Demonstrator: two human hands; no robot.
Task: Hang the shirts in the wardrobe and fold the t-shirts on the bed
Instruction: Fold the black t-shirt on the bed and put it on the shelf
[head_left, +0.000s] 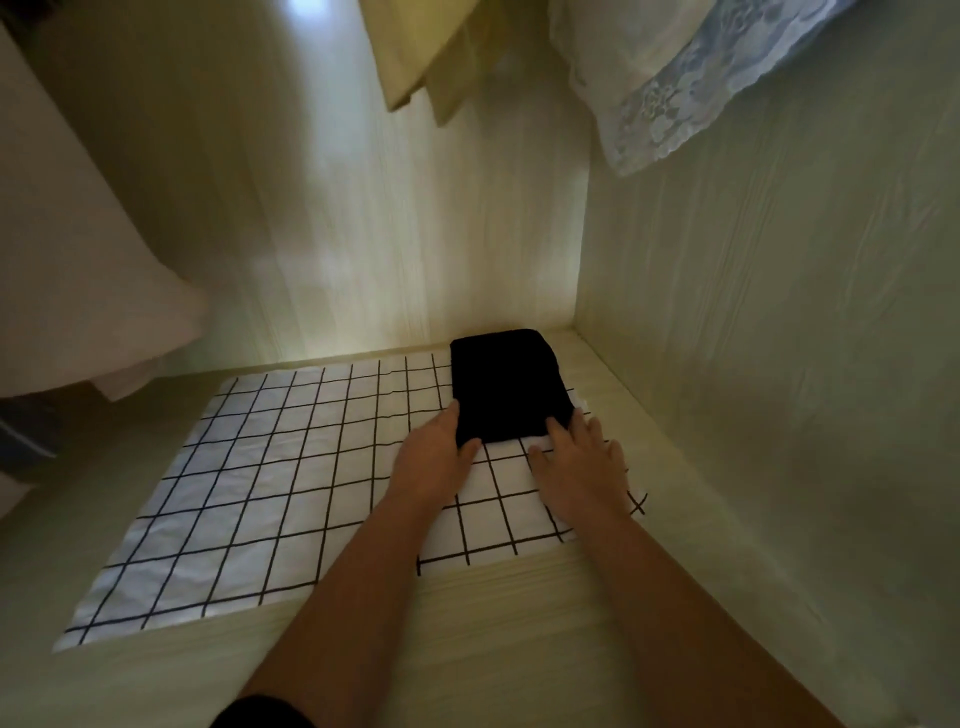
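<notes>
**Folded black t-shirt at back right of wardrobe floor, both hands on its near edge**

Inside a wardrobe (415, 208): pale wood-grain back and right walls, dim light with a bright patch on the back wall. Wardrobe floor (519, 587) is the same pale wood. A white liner with black grid lines (260, 467) covers most of it, stopping short of the front edge and the right wall.

The folded black t-shirt (504, 384) lies flat on the liner's far right part, its far edge near the back wall and close to the back right corner of the floor. A strip of white fabric (540, 444) shows under its near edge and right side; can't tell what it is.

Left hand (434, 457) is at the t-shirt's near left corner, thumb on top of the black cloth, fingers along the left side, pinching that corner. Right hand (582, 462) is at the near right corner, fingers spread and flat, resting on the white fabric, with the index finger touching the black edge. The hands are apart, with the t-shirt's near edge between them. Both bare forearms reach in from the front edge.

Hanging above: a cream garment (415, 52) at top centre and a white garment with blue lace trim (649, 93) at top right. A pale pinkish garment (62, 260) hangs at the left, its hem near the floor's left side.
</notes>
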